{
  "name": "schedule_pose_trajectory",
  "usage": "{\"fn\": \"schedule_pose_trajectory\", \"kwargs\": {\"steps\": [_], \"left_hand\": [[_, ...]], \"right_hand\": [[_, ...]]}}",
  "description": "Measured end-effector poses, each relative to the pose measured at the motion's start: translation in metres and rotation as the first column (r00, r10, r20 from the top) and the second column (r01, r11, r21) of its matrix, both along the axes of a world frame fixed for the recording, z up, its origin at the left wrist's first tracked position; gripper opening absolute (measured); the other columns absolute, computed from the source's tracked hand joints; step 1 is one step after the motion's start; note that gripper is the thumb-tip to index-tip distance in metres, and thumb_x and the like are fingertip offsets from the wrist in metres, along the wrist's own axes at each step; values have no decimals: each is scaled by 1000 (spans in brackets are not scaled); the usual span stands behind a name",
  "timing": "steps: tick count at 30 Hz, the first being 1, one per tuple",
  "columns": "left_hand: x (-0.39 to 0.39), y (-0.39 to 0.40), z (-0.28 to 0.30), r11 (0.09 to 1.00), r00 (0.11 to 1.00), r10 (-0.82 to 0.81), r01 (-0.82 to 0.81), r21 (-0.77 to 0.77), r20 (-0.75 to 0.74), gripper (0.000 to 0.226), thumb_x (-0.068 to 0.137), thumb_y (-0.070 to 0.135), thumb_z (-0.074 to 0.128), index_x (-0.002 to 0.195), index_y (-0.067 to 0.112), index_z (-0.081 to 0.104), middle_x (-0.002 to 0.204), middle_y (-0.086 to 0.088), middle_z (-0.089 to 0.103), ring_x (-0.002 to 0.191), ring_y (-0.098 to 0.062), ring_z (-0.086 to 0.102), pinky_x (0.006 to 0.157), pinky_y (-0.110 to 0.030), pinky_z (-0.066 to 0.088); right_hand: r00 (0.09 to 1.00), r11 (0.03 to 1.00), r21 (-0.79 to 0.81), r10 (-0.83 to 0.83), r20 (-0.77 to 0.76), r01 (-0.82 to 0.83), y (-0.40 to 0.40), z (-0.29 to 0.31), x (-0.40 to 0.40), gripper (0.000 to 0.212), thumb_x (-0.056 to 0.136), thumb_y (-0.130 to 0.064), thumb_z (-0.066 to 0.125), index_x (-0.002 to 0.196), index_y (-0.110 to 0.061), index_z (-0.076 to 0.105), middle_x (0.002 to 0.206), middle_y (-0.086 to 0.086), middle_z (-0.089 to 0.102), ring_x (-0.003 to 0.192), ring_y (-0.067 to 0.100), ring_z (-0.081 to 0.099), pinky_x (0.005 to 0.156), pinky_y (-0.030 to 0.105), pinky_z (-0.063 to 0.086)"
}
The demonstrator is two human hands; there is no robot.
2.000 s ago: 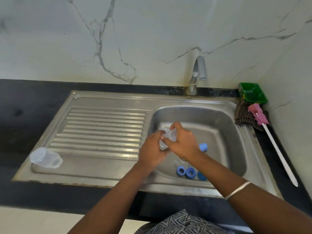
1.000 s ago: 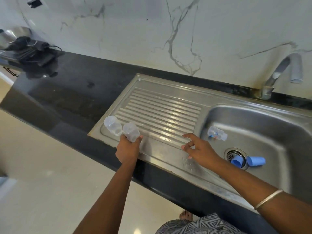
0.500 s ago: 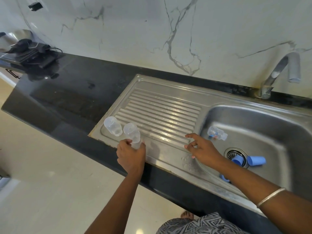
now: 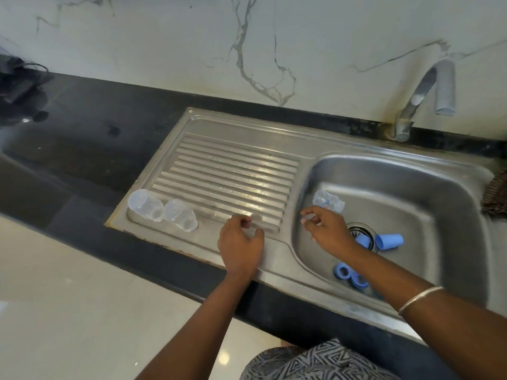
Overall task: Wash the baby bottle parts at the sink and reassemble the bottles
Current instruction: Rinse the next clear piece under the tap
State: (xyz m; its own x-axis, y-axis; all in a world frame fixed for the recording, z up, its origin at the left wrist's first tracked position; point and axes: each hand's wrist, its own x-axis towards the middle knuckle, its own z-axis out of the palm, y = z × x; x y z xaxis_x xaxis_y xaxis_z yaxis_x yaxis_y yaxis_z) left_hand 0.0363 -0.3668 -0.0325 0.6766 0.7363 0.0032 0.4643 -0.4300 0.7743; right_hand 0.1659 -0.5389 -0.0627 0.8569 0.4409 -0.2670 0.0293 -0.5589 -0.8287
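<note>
My left hand (image 4: 241, 244) has let go of the second clear bottle (image 4: 181, 215); fingers loosely curled, holding nothing. Two bottles lie side by side at lower left, the other (image 4: 144, 205) touching it. My right hand (image 4: 326, 231), relaxed, hovers beside a third bottle (image 4: 327, 202) in the sink (image 4: 411, 171); two blue rings (image 4: 343, 270), one blue cap (image 4: 389, 241).

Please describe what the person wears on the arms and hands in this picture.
Both forearms are bare, without sleeves. The left hand wears nothing visible. Behind the right hand, the wrist carries one thin silver metal bangle. No gloves or rings are visible.
</note>
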Motion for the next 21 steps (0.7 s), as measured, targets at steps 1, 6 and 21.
{"fn": "schedule_pose_trajectory", "kwargs": {"steps": [1, 6, 21], "left_hand": [[9, -4, 0, 999, 999, -40, 40, 12, -8, 24, 74, 33, 63, 96, 23, 61, 91, 11, 62, 87, -15, 59, 83, -43, 51], [65, -26, -4, 979, 977, -201, 199, -38, -70, 21, 76, 25, 70, 96, 25, 63, 89, 12, 63, 86, -13, 61, 84, -36, 50], [166, -50, -30, 821, 795, -493, 560, 112, -353, 23, 82, 32, 63, 104, 27, 64, 106, 6, 66, 105, -21, 60, 89, -36, 46]], "right_hand": [[1000, 999, -17, -30, 3, 30, -3, -3, 6, 15, 92, -23, 65, 95, -37, 66, 77, -6, 68, 64, 13, 65, 70, 30, 53], [994, 973, -203, -99, 41, 105, -23, -24, 42, 16, 90, -24, 63, 104, -26, 70, 83, -3, 69, 85, 22, 66, 77, 27, 48], [999, 800, -600, 38, 27, -14, -23, -86, 120, 66, 88, -38, 69, 144, -24, 37, 142, 5, 45, 126, 35, 44, 95, 46, 47]]}}
